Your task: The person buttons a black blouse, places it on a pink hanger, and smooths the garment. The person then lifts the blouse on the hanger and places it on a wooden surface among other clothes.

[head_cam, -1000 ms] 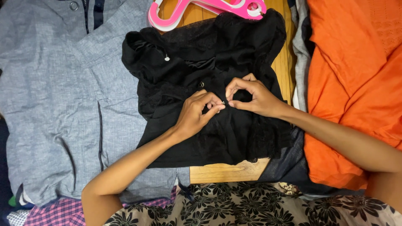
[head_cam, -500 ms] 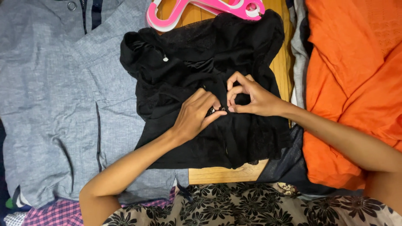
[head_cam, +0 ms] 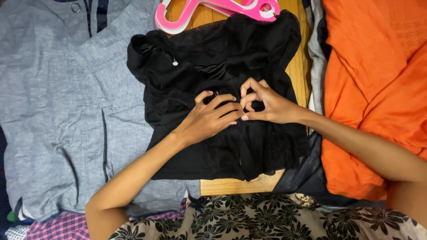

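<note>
A small black lacy garment (head_cam: 209,66) lies flat on a wooden surface (head_cam: 233,186) in the middle of the view. My left hand (head_cam: 209,119) and my right hand (head_cam: 262,104) meet at its centre, fingertips together, pinching the black fabric at the front opening. A small pale button shows near the garment's upper left. What my fingertips grip is too small to make out beyond the fabric itself.
A grey shirt (head_cam: 53,102) is spread out to the left. Orange cloth (head_cam: 373,75) is piled on the right. A pink hanger (head_cam: 213,9) lies at the top. Floral dark fabric (head_cam: 267,218) and checked pink cloth (head_cam: 49,229) sit at the bottom.
Both hands have shifted slightly up the garment front, staying pinched together; the garment has barely moved.
</note>
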